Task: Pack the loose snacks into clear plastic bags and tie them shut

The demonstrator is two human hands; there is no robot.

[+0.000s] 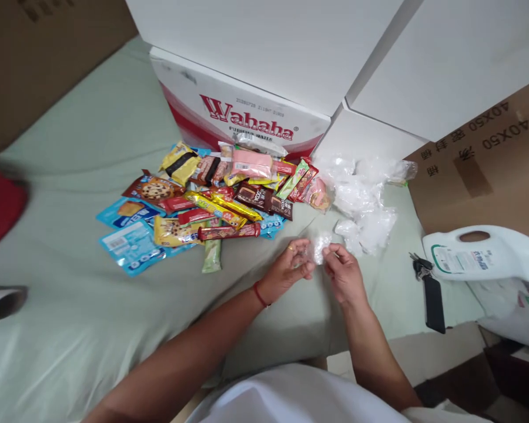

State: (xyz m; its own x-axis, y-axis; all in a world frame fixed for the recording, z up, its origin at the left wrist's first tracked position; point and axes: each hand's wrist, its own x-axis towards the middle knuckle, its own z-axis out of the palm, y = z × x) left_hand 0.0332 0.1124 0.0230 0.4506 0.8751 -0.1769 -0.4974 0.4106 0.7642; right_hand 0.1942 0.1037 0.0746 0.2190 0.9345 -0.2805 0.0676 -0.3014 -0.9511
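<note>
A small crumpled clear plastic bag (320,247) is held up between my two hands over the pale green sheet. My left hand (290,262), with a red cord on its wrist, pinches the bag's left side. On its right side, my right hand (342,270) grips it between thumb and fingers. Just beyond the right hand lies a heap of similar clear plastic bags (357,194). To the left is a pile of wrapped snacks: a pink packet (252,163), dark cocoa packets (258,197), a yellow bar (216,210) and blue pouches (134,247).
A white and red Wahaha water carton (247,111) stands behind the snacks. At right are a brown cardboard box (476,170), a white detergent bottle (480,252) and keys with a black fob (432,302). A white roll (2,304) and a red object (0,205) sit at left.
</note>
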